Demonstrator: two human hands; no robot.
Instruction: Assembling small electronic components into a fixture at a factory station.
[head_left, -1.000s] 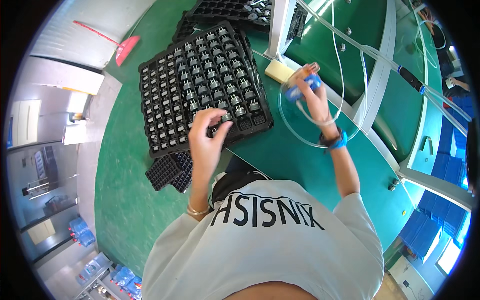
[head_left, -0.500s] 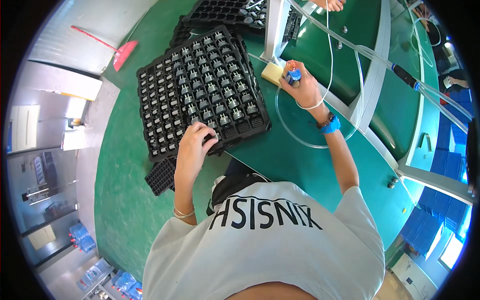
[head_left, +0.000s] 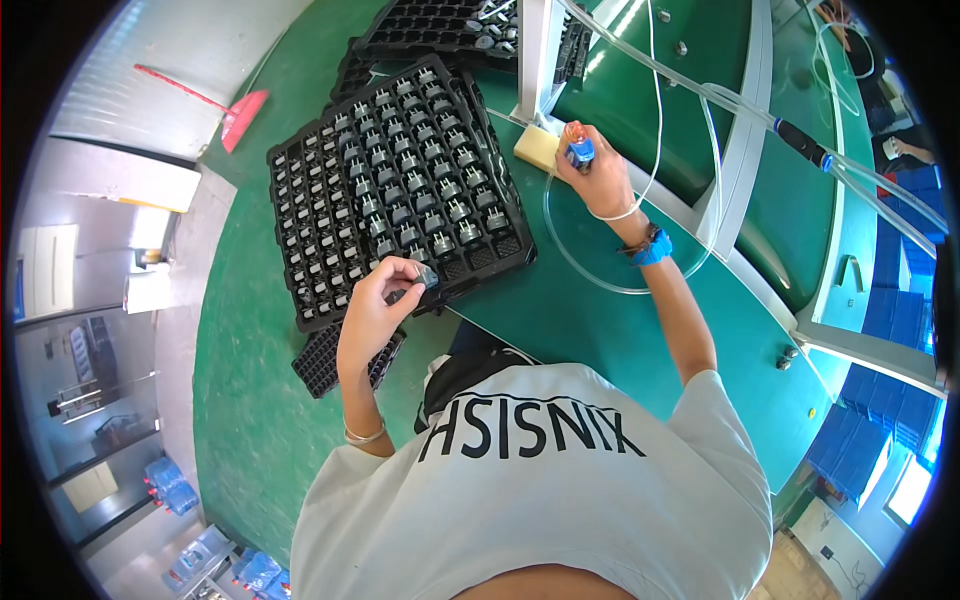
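"Pinching is done by the left hand (head_left: 374,312): one grey part (head_left: 428,277) is held between thumb and fingertips, at the near edge of the black tray (head_left: 510,244)."

"And the right hand (head_left: 604,184)?"

"Around the blue-orange tool (head_left: 579,152) it is curled. Lightly the part should be gripped, so neighbouring plugs (head_left: 468,233) are not knocked."

The tray (head_left: 482,256) is black, the pronged pieces (head_left: 467,233) grey, the handheld object (head_left: 579,152) blue and orange, the block (head_left: 535,147) yellow.

Bright overall; pane (head_left: 910,490) at lower right blown out. Glare streaks near top on glossy green worktop (head_left: 683,120). Fisheye bends edges, black rim; far corners soft.
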